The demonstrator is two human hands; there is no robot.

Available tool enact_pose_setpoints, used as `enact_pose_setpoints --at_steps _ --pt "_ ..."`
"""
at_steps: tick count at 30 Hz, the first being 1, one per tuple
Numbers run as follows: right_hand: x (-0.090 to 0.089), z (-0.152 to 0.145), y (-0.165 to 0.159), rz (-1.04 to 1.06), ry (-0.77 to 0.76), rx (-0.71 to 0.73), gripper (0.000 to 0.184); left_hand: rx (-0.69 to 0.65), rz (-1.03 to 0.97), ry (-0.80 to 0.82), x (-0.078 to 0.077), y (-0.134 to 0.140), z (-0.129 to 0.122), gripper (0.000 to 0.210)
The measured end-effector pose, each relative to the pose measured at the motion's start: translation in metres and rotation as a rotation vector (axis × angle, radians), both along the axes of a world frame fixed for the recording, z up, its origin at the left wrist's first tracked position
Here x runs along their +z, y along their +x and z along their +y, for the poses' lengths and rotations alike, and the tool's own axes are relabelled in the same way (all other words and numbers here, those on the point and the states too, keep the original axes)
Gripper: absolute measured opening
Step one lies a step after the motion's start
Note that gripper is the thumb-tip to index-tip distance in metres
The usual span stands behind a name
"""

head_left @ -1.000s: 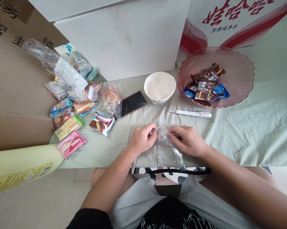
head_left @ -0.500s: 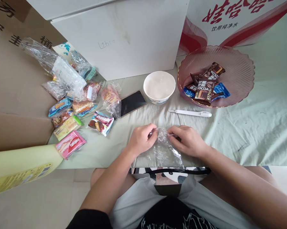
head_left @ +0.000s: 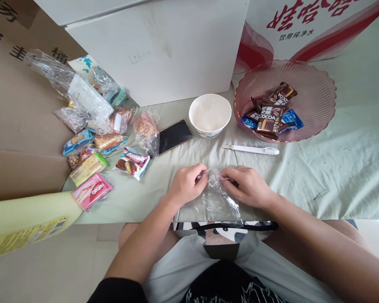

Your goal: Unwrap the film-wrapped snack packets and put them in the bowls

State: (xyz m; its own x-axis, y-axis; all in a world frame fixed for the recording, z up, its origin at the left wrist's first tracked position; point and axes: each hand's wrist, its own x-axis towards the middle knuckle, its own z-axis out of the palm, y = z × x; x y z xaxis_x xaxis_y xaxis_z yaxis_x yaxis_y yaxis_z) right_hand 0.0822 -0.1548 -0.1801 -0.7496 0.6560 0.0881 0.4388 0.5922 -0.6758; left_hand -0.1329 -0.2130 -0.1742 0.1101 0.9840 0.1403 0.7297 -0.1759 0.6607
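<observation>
A clear plastic bag (head_left: 219, 198) hangs from both hands, its upper edge stretched between them and its lower end reaching the front edge of the cloth. My left hand (head_left: 189, 183) pinches the bag's left top corner with thumb and fingers. At the right top corner, my right hand (head_left: 247, 185) is closed on the same bag. I see no contents in the bag. Just beyond the hands lies a white pen-like knife (head_left: 250, 149) with a thin metal tip. Behind it stands a white paper bowl (head_left: 210, 115) with a blue pattern low on its side.
A pink ribbed glass bowl (head_left: 318, 97) holds several brown and blue snack packs. Left of the paper bowl lies a dark phone (head_left: 175, 136). Wrapped snacks (head_left: 94, 189) and crumpled plastic packaging (head_left: 91, 101) pile up at the left. White boxes (head_left: 157, 54) wall off the back.
Hands and bag keep practically the same pose. The whole view has shifted very slightly.
</observation>
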Motion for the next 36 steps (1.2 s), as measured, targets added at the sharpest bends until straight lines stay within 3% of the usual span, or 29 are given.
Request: enact_pose_setpoints --at_steps 10,17,21,25,29,33,36 --pt "0.004 0.001 -0.001 0.005 0.010 -0.011 0.018 0.003 0.000 -0.011 0.000 0.000 0.000 0.010" --pt "0.003 0.006 0.001 0.057 0.060 -0.215 0.013 0.014 -0.036 -0.018 0.000 -0.001 0.000 0.011" --pt "0.011 0.008 0.004 0.144 0.009 -0.252 0.014 0.093 -0.238 -0.018 -0.001 -0.006 0.002 0.013" --pt "0.015 0.008 0.005 0.219 -0.085 -0.282 0.012 0.199 -0.515 -0.143 0.000 -0.010 0.003 0.022" --pt "0.011 0.007 0.005 0.274 -0.231 -0.289 0.009 0.259 -0.658 -0.211 -0.004 -0.010 0.006 0.029" --pt "0.010 0.005 0.004 0.368 -0.446 -0.157 0.041 0.349 -0.782 -0.190 -0.010 -0.012 0.009 0.034" --pt "0.011 0.005 0.003 0.305 -0.467 -0.128 0.019 0.373 -0.916 -0.195 -0.010 -0.015 0.010 0.037"
